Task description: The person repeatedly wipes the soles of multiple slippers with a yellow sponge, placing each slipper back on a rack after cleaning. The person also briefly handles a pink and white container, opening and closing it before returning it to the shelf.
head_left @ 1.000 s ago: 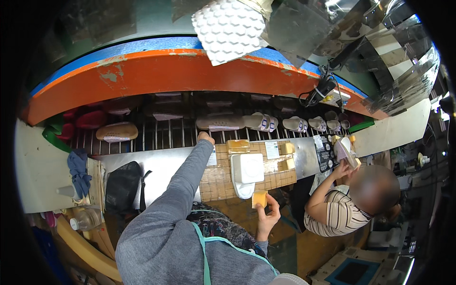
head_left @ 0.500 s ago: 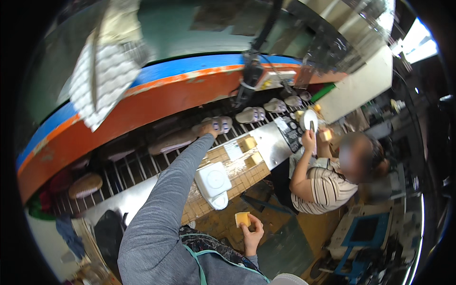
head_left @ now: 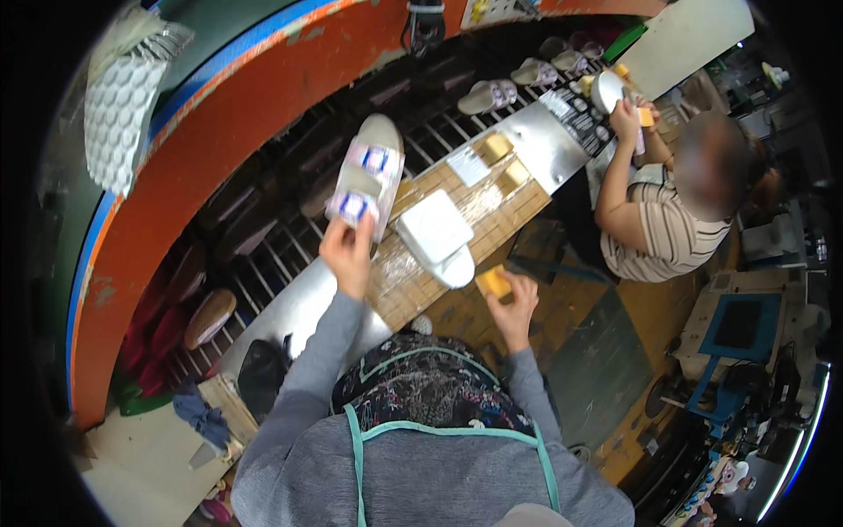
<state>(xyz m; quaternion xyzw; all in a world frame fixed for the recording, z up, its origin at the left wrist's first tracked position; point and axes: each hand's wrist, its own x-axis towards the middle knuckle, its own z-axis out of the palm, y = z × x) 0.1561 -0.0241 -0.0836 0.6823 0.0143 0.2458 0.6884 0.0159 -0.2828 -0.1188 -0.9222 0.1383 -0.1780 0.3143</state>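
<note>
My left hand [head_left: 349, 256] is closed on the near end of a pale sandal [head_left: 379, 133], which has two straps with blue-and-white patches. The sandal is held up over the edge of the slatted conveyor [head_left: 279, 256], its other end pointing away from me. Pinched in the fingers of my right hand [head_left: 516, 309] is a yellow sponge [head_left: 493, 282], to the right of a white plastic container [head_left: 435, 227]. That container stands on the tan, tape-covered worktop [head_left: 399, 294] between my hands.
More sandals [head_left: 488, 97] lie along the conveyor under an orange-and-blue housing [head_left: 219, 114]. Yellow sponge blocks [head_left: 497, 146] and a white card [head_left: 467, 166] lie on the worktop. At the right sits a co-worker [head_left: 663, 224] in a striped top, holding a white round item and a sponge.
My left hand has lifted the sandal off the conveyor and drawn it back toward me. My right hand, with the sponge, appears higher in view. The view has shifted too.
</note>
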